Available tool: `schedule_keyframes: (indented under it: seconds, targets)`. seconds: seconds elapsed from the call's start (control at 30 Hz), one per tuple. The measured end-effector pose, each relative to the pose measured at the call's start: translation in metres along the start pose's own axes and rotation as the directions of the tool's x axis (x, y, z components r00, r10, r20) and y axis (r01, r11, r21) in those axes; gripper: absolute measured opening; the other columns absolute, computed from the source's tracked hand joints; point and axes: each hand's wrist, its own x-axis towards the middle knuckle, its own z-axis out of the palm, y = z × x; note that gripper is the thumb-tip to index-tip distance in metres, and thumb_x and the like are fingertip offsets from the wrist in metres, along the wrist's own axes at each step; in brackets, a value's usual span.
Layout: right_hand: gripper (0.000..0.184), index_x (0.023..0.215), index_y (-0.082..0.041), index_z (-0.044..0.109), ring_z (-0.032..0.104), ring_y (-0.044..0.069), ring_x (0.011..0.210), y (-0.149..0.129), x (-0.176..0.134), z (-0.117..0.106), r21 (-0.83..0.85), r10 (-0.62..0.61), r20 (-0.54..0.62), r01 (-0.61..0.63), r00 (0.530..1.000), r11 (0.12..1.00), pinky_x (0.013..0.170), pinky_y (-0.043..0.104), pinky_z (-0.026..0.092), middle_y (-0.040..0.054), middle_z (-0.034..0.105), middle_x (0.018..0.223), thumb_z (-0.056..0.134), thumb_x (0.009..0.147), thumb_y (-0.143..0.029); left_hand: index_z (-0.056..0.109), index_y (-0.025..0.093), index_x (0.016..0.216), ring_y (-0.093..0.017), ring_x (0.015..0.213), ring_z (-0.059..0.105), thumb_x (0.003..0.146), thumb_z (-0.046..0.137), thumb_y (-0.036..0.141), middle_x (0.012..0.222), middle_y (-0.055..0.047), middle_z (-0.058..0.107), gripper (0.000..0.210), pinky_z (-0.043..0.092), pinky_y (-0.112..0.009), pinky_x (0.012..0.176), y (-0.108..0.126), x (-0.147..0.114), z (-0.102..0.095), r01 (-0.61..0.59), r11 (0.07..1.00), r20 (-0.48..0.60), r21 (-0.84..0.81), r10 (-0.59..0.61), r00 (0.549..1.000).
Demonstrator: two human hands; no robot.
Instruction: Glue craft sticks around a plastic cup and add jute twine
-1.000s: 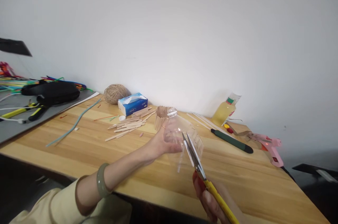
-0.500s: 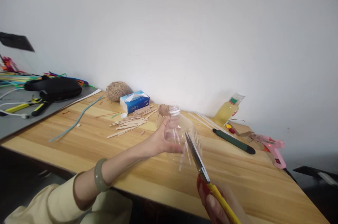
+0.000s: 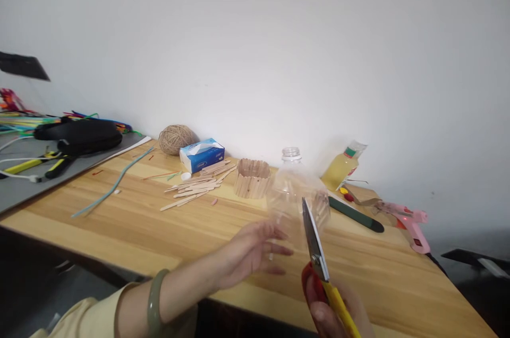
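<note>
Right grip [image 3: 332, 309] is wrapped around the red-and-yellow scissors [image 3: 314, 242], and I've got the blades together, pointing up and slightly left, the tip showing right in front of the clear plastic bottle [image 3: 292, 184]! Across from it, my left grip [image 3: 253, 253] is wide, fingers spread and loosely bent, just by the lower left of that bottle; whether they touch it, I can't tell from here. The bottle is upright with its open mouth at the top, and its lower part blurs into the wood behind, so I can't make out the bottom edge.

Now left across the tabletop [image 3: 179, 237]: near the bottle sits a stick-walled basket [image 3: 252, 181], then a scatter of flat wooden sticks [image 3: 195, 189], a little white cap [image 3: 186, 176], a blue tissue pack [image 3: 202, 157], and the ball of twine [image 3: 176, 140] beside it. Farther over, a blue strip [image 3: 115, 186] lies bent near the grey mat [image 3: 16, 197], which carries a black pouch [image 3: 90, 136].

Swing right, and I see a dark green tool [image 3: 354, 213], the yellow liquid bottle [image 3: 338, 169] behind it, and a pink glue gun [image 3: 416, 229] beyond.
</note>
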Motion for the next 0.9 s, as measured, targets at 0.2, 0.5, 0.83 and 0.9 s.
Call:
schedule_keyframes:
  seconds: [0.2,0.5,0.83,0.9]
  targets:
    - [0.055,0.052,-0.02,0.04,0.032,0.012,0.053,0.006,0.006,0.0,-0.15,-0.065,0.011,0.066,0.998,0.986,0.05,0.026,0.029,-0.0025,0.037,0.054,0.064,0.054,-0.069,0.066,0.016,0.087,-0.018,0.098,0.057,0.07,0.071,0.033,0.099,-0.007,0.064,0.025,0.044,-0.029,0.087,-0.005,-0.008,0.023,-0.114,0.948,-0.13,-0.298,0.078,0.988]
    - [0.052,0.077,-0.02,0.057,0.044,0.012,0.051,-0.005,-0.005,-0.005,0.117,0.04,0.168,-0.06,0.985,0.991,0.048,0.025,0.039,0.0024,0.051,0.067,0.046,0.073,-0.071,0.063,0.013,0.064,-0.014,0.07,0.064,0.061,0.078,0.028,0.069,-0.003,0.07,0.021,0.05,-0.028,0.078,0.02,0.004,0.014,-0.399,0.901,-0.404,0.17,0.433,0.806]
    - [0.054,0.068,-0.021,0.055,0.036,0.012,0.05,0.012,0.024,-0.012,0.105,0.047,0.181,-0.067,0.982,0.992,0.047,0.026,0.033,-0.0006,0.045,0.058,0.053,0.062,-0.074,0.066,0.01,0.064,-0.01,0.057,0.061,0.063,0.077,0.025,0.063,-0.004,0.068,0.018,0.049,-0.02,0.061,0.044,0.0,0.005,-0.178,0.964,-0.388,0.195,0.243,0.889]
    - [0.055,0.071,-0.022,0.055,0.035,0.011,0.046,0.012,0.021,-0.009,0.131,0.064,0.209,-0.093,0.976,0.987,0.045,0.026,0.033,-0.0011,0.046,0.057,0.05,0.063,-0.076,0.066,0.01,0.064,-0.009,0.055,0.06,0.065,0.076,0.022,0.062,-0.003,0.067,0.016,0.049,-0.019,0.059,0.044,0.0,0.002,-0.116,0.986,-0.401,0.123,0.156,0.903]
